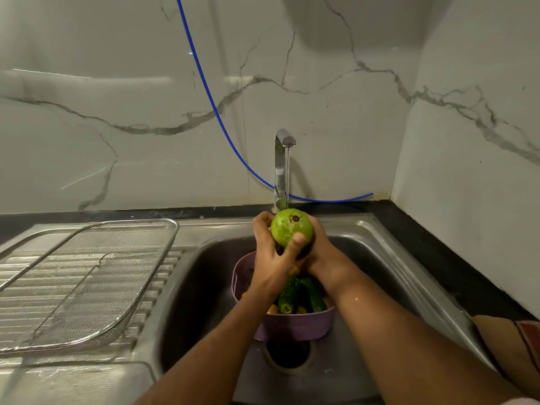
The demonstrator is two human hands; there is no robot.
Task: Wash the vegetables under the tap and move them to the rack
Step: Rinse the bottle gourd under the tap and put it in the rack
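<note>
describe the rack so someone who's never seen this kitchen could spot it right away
Start at the steel sink with the tap running. On its ribbed draining board, left of the basin, sits the rack, a shallow rectangular wire-mesh tray. Unlike the purple basket in the basin, it is metal, flat and holds no vegetables.

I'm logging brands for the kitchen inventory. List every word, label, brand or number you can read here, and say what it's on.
None can be read.
The tap, sink, mesh rack and purple basket show no lettering.
The green vegetable held in both hands carries no sticker.
</note>
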